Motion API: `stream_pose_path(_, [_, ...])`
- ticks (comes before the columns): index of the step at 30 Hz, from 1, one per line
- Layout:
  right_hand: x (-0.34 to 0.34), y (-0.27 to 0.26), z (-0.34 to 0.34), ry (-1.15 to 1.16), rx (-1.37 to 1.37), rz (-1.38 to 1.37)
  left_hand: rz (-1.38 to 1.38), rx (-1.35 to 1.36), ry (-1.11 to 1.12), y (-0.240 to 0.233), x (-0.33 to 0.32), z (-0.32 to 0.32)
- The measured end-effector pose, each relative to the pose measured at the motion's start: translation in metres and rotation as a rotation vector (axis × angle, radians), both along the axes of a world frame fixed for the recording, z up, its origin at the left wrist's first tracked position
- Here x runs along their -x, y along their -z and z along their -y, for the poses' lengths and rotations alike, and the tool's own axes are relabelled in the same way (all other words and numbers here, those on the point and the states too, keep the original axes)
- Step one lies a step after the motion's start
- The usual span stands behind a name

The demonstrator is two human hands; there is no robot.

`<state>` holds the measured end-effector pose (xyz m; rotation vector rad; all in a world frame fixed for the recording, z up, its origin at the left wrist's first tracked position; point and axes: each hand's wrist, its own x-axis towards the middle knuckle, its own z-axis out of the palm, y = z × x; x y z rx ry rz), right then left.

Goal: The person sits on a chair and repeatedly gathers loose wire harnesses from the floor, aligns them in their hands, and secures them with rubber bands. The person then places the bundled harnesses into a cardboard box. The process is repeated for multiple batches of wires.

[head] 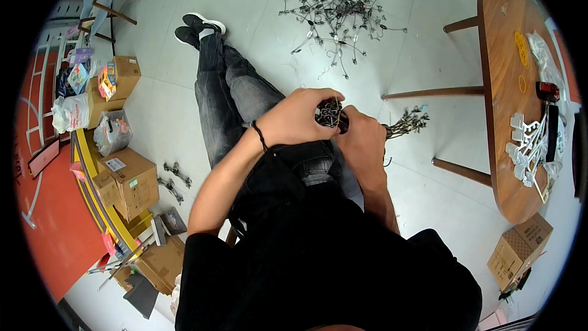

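Above the lap, my left hand (298, 112) and my right hand (363, 138) are close together around a bundle of dark wire-like pieces with metal hooks (329, 111). My left hand's fingers curve round the bundle's hooked end, where a thin yellowish band shows. The fingers of my right hand are closed on the bundle's middle, and its other end (409, 123) sticks out to the right beyond that hand. On the floor ahead lies a loose, tangled pile of similar hooked pieces (340, 9). Part of the bundle is hidden by my hands.
An oval wooden table (500, 101) at right bears yellow rubber bands (521, 49), white plastic hangers (528, 142) and a plastic bag (544, 57). Two dark bundles (170, 188) lie on the floor at left, near cardboard boxes (131, 184). A chair (110, 9) stands at far upper left.
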<state>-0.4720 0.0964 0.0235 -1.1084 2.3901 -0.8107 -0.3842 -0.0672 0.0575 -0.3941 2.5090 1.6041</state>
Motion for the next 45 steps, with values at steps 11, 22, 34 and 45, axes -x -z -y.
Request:
stream_pose_path(11, [0.001, 0.0, 0.0, 0.077, 0.0, 0.075, 0.162, -0.175, -0.324, 0.006, -0.025, -0.028])
stream_pose_path(22, [-0.007, -0.004, 0.005, 0.131, 0.18, 0.423, -0.138, -0.316, -0.438, -0.005, -0.052, -0.024])
stream_pose_path(34, [0.0, -0.01, 0.002, 0.266, 0.226, 0.588, -0.735, 0.808, -0.19, -0.006, -0.036, -0.085])
stream_pose_path(45, [0.015, -0.032, -0.014, 0.289, 0.755, 0.869, -0.339, 0.282, -0.287, 0.0, -0.056, -0.052])
